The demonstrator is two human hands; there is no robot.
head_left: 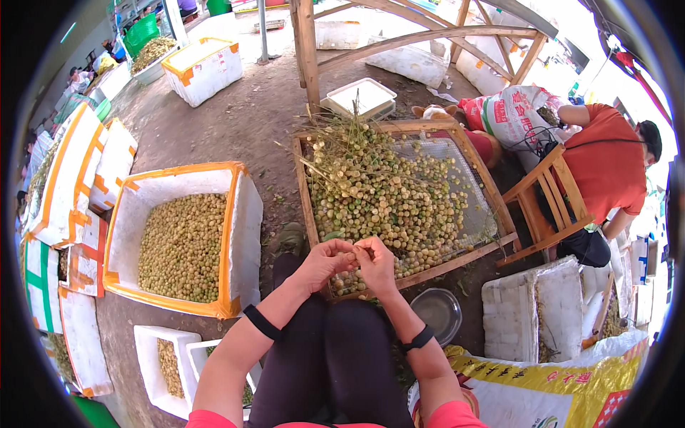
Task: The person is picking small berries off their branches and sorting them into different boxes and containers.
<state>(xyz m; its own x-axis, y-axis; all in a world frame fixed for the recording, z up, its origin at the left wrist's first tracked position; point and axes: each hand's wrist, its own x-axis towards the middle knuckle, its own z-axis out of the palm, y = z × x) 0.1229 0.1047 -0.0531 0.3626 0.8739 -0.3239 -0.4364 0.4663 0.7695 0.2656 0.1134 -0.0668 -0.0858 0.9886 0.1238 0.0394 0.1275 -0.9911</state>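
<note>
My left hand [328, 265] and my right hand [375, 265] meet above the near edge of a wood-framed mesh tray [471, 182]. Their fingertips are pinched together, and whatever lies between them is too small and covered to make out. A heap of small round yellow-brown fruits [389, 192], like longans, covers much of the mesh. Thin twigs and stems [349, 135] stick out of the heap at its far left. A dark band circles each of my wrists.
Left of my legs stands a white foam box [246, 235] with orange tape, filled with loose fruits [182, 246]. A metal bowl [437, 314] sits right of my knees. Beyond a wooden chair [549, 196], a person in red [606, 160] bends beside a sack [510, 118]. Foam boxes [531, 310] stand at right.
</note>
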